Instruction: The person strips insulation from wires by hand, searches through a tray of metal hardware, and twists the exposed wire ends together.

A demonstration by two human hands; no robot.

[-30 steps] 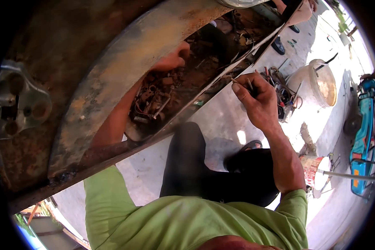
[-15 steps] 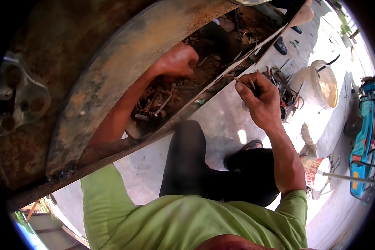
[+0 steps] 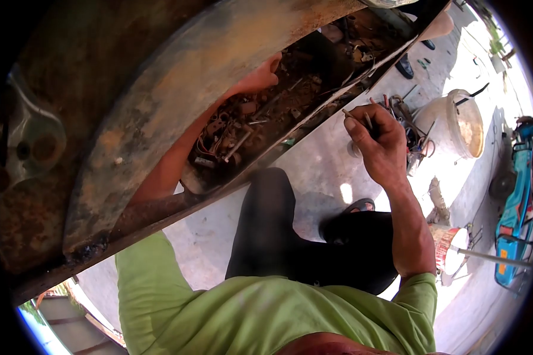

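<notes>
The right hand is pinching thin, rod-like pieces between its curled fingers and thumb, just outside the tray rim. The left hand is reaching into the metal tray, well apart from the right; its fingers are partly hiding behind the curved plate, so whether they are gripping anything cannot be told. By judgement, the sorting is standing partway: a few pieces are sitting in the right hand, while many loose parts, including a short rod, are lying jumbled in the tray. Beyond the tray, hand tools are lying on the floor, beside a white bucket.
</notes>
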